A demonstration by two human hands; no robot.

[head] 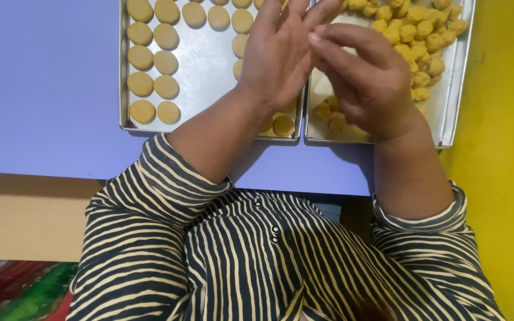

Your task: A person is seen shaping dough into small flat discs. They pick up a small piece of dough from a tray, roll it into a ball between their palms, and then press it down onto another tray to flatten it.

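The left hand [278,56] and the right hand [367,80] meet above the seam between two metal trays. The left hand is held flat with its fingers stretched upward, palm turned toward the right hand. The right hand's fingers [340,41] are curled and press against the left palm and fingertips. Whether a piece of dough sits between the palms cannot be told, since the hands cover that spot.

Under the left hand lies the left tray [206,83], a shallow rectangular pan. On it rest flattened dough rounds [153,62], pale yellow and smooth, set in tidy rows along the left side and the top edge, each apart from its neighbour. A few more rounds show just below the left wrist near the tray's front edge.

Under the right hand lies the right tray [447,107], touching the left tray side by side. It holds a heap of small dough balls [414,38], lumpy and packed against each other in the upper right, with a few loose ones [331,116] near the front beneath the right wrist.

Both trays sit on a pale purple surface [43,83]. The person wears a dark shirt with cream stripes [239,255], the sleeves pushed up the forearms. A yellow wall [507,178] runs along the right side.
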